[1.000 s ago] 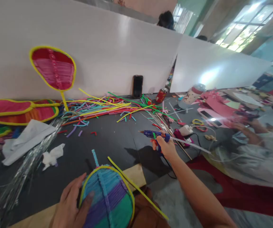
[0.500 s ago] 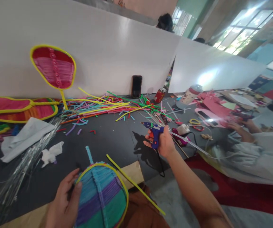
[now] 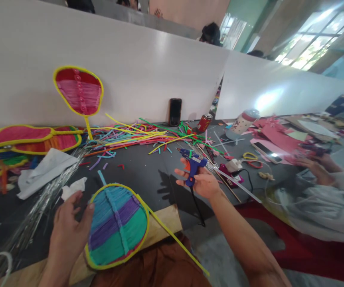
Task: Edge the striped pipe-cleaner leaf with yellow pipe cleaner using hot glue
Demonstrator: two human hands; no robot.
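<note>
My left hand (image 3: 68, 227) is beside a round fan-shaped craft piece (image 3: 116, 225) striped in blue, purple and green with a yellow fuzzy rim. Its fingers are apart, and the thumb tip is at the piece's left edge; whether it touches I cannot tell. The piece lies at the table's front edge, a light-blue stem sticking out at its top. From its rim a long yellow pipe cleaner (image 3: 172, 233) trails to the lower right. My right hand (image 3: 206, 181) holds a blue hot glue gun (image 3: 193, 165), nozzle pointing left, with a clear glue stick (image 3: 238, 184) out the back.
Loose pipe cleaners (image 3: 136, 137) lie along the white partition (image 3: 130, 71). A finished pink-and-red fan (image 3: 80, 93) leans there, near a phone (image 3: 175, 111) and a red can (image 3: 204, 122). Silver tinsel strands (image 3: 44, 195) lie at left. Another person's hands (image 3: 315, 159) are at far right.
The striped piece has moved up and left, coming more fully into view. My left hand's fingers are more spread beside it. The glue gun stays in my right hand.
</note>
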